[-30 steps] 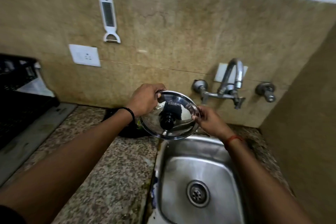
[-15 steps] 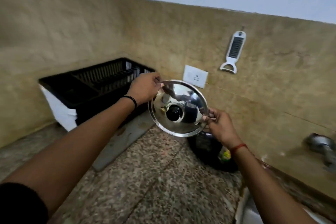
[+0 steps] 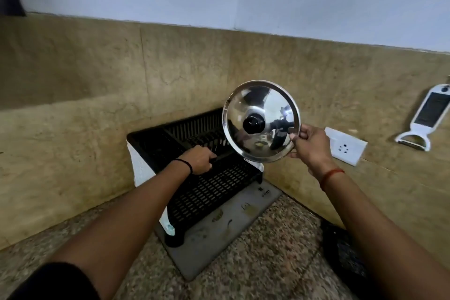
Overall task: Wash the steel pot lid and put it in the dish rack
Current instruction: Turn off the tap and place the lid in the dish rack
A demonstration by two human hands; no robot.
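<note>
In the head view, the right hand (image 3: 311,145) is pinching the right rim of the steel pot lid (image 3: 261,121), thumb on the front face and fingers curled behind the edge. The lid is hanging in the air, tilted almost upright with its black knob (image 3: 254,123) facing the camera, above the far right corner of the dish rack (image 3: 214,190) and not touching it. The left hand (image 3: 199,160) is reaching into the black rack, its fingers curling around a dark bar inside it. The rack is sitting on a grey tray (image 3: 219,234) on the speckled counter (image 3: 267,263), in the corner of the tan wall. To the right, a white socket (image 3: 345,146) and a white peeler (image 3: 428,117) are showing on the wall.
</note>
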